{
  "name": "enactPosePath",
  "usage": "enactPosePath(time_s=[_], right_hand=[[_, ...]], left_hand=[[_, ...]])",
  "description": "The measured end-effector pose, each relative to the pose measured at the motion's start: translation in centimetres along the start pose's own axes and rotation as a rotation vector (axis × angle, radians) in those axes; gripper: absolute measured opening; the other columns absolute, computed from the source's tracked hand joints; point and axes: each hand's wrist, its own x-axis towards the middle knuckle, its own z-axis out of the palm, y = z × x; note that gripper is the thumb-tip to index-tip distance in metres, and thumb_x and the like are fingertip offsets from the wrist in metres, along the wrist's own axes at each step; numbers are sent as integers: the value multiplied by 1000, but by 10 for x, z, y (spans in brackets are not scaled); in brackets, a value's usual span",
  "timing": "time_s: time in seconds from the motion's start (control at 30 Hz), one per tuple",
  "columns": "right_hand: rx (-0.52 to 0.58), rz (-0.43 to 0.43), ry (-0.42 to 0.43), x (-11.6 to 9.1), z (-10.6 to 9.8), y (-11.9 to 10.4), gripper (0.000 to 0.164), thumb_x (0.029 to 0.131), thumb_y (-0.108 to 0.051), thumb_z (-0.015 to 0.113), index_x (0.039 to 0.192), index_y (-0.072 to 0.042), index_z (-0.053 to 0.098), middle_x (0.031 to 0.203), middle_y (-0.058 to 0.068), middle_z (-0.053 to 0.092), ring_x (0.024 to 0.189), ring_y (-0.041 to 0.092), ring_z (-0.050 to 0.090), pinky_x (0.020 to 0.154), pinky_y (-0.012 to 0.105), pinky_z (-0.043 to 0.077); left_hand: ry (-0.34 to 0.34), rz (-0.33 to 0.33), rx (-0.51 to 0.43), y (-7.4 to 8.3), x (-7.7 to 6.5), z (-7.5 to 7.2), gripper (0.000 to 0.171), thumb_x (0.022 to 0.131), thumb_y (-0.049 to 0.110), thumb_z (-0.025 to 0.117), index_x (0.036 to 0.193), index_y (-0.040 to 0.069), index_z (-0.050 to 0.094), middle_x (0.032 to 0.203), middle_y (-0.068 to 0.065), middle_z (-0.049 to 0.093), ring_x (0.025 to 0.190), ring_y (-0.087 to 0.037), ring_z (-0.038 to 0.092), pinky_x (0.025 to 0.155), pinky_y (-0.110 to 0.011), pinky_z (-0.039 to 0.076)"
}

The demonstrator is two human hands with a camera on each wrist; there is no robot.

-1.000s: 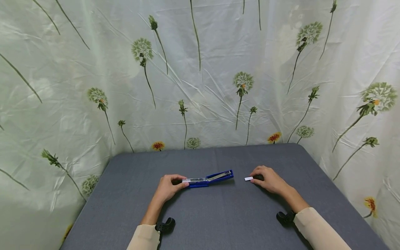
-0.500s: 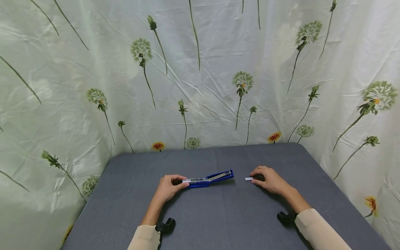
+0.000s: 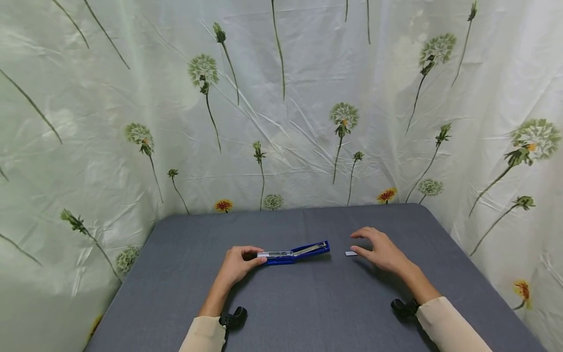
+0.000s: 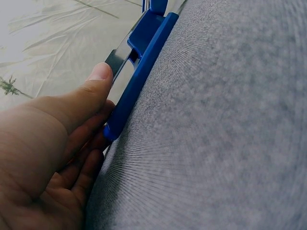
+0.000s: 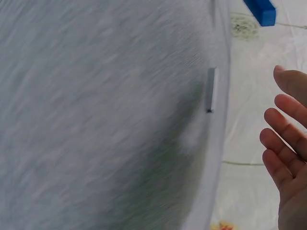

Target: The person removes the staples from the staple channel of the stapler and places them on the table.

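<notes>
A blue stapler (image 3: 280, 260) lies opened out on the grey cloth, its metal channel facing up and its top arm folded back to the right. My left hand (image 3: 236, 264) holds its left end, with the thumb on the metal channel and fingers behind, as the left wrist view shows on the blue base (image 4: 136, 88). To the right lies a small strip of staples (image 3: 350, 253), flat on the cloth. My right hand (image 3: 381, 253) hovers just beside and above that strip, its fingers spread and nothing between them; in the right wrist view the strip (image 5: 211, 91) lies apart from the fingers.
A grey cloth (image 3: 290, 308) covers the table, which ends at a back edge behind the stapler. A pale curtain (image 3: 299, 122) printed with dandelions hangs behind and at the sides. Black straps with a camera mount (image 3: 237, 318) sit on both wrists.
My right hand has let go of the staple strip and lifted slightly, fingers spreading apart. The strip stays on the cloth. My left hand and the stapler have kept their place.
</notes>
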Motion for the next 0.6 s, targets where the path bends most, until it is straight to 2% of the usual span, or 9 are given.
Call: enactPosePath(time_s=[0.3,0.6], right_hand=[[21,-19,30,19,1,-25,36,97,-34,74,126,-14,70,126,6,69,117,31,65,97,56,52],[66,-71,19,48,15,-65,33,95,-29,76,123,-13,71,124,5,70,116,28,65,97,53,52]], left_hand=[[-3,-4,-3,0,0,0,19,82,34,88,100,30,82,99,9,78,95,-9,70,86,-35,54],[-4,-8,-7,2,-1,-1,19,82,33,88,100,30,82,100,9,78,97,-11,70,89,-39,54]])
